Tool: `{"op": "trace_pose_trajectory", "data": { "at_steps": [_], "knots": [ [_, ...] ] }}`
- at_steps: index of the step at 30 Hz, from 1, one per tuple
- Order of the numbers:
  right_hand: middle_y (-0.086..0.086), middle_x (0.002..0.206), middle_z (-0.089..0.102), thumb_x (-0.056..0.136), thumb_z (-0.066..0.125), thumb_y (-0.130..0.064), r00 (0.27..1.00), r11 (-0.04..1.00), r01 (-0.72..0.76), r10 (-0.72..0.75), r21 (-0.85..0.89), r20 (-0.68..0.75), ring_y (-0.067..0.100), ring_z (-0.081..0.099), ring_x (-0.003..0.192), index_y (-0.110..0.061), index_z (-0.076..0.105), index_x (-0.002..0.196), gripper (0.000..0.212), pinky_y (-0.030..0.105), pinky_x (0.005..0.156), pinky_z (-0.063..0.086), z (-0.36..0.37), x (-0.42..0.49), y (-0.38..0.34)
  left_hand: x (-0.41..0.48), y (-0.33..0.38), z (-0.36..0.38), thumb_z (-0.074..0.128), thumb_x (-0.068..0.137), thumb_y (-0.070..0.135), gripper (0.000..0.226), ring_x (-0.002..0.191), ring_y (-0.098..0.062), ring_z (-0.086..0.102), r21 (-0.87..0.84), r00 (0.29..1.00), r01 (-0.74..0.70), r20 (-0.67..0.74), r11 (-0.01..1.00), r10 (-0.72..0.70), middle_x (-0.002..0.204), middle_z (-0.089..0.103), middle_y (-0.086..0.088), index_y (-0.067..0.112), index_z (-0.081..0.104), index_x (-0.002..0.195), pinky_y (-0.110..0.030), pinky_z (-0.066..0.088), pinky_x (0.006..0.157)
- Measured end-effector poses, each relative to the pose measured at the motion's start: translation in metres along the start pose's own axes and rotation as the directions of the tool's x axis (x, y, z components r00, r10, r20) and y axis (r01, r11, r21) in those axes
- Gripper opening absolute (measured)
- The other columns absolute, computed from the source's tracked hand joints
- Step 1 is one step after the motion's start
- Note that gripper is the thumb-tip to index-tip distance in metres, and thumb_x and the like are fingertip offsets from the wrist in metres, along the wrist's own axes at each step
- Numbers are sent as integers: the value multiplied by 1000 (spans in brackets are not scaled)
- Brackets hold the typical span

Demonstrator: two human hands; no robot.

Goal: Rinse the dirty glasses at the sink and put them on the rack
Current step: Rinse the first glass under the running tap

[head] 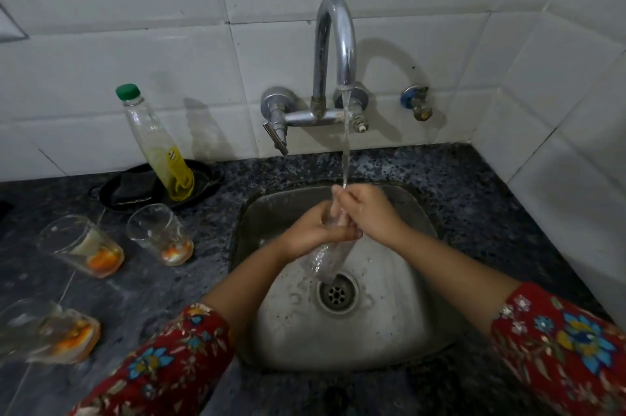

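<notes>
- The glass [321,259] is in the air over the sink [389,341]. It is tilted, with its base low, just above the drain [337,293], and its mouth up where the water stream [345,151] from the tap [335,36] arrives.
- The left hand [315,229] is wrapped round the middle of the glass and carries its weight.
- The right hand [369,209] is curled at the mouth of the glass. Whether its fingers reach inside, I cannot tell.
- To do this step well, I think the mouth should stay directly under the stream, so that water fills the glass and runs out again.
- The left hand could turn the glass slowly while the right one rubs the rim and the inner wall, where residue likes to stay.
- Wet glass is slippery, so the grip should be firm, and the glass should stay low over the basin, apart from the metal spout.
- Before going to the rack, which is not in view, the glass should be tipped mouth-down to empty it.
- On the counter [440,171], to the left, three dirty glasses with orange residue wait: the far glass [159,232], the middle glass [81,246] and the near glass [44,334].
- Behind them a soap bottle [162,151] stands in a black tray [203,175].
</notes>
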State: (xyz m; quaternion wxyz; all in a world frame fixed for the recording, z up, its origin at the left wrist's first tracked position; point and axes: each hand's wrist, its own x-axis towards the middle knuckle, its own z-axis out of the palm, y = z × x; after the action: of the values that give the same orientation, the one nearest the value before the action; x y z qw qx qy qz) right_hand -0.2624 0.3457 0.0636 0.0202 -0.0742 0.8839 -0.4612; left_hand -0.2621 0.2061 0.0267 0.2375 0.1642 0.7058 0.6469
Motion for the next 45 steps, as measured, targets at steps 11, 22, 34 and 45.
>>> {"op": "trace_pose_trajectory", "data": {
  "at_steps": [11,22,34,45],
  "knots": [
    [11,107,59,94,46,-15,707,746,-663,598,58,379,23,54,101,-6,62,110,24,32,85,43,29,-6,23,-19,-56,8,54,91,48,38,82,-24,62,-501,763,517,-97,694,-639,91,66,-13,13,67,100,-37,50,81],
    [8,79,60,93,37,-7,712,614,-681,682,400,166,18,51,66,-7,59,77,27,25,59,39,10,18,1,40,-11,27,35,97,54,65,121,-26,54,-997,775,52,3,59,-632,120,59,-21,-3,53,123,-31,42,105],
    [6,116,60,99,37,-21,882,829,-469,458,305,112,20,56,106,-10,56,123,33,28,81,43,3,-12,-4,29,-7,25,38,94,59,65,80,-27,66,-941,837,144,-49,305,-545,78,71,-20,-1,62,97,-35,57,68],
    [5,105,63,71,72,-29,955,786,-254,295,-563,-20,25,65,96,-10,45,114,55,31,73,51,28,-29,-8,40,-11,30,82,71,13,47,68,-18,70,-673,724,50,-485,738,-491,88,71,-12,5,52,107,-31,60,63]
  ]
}}
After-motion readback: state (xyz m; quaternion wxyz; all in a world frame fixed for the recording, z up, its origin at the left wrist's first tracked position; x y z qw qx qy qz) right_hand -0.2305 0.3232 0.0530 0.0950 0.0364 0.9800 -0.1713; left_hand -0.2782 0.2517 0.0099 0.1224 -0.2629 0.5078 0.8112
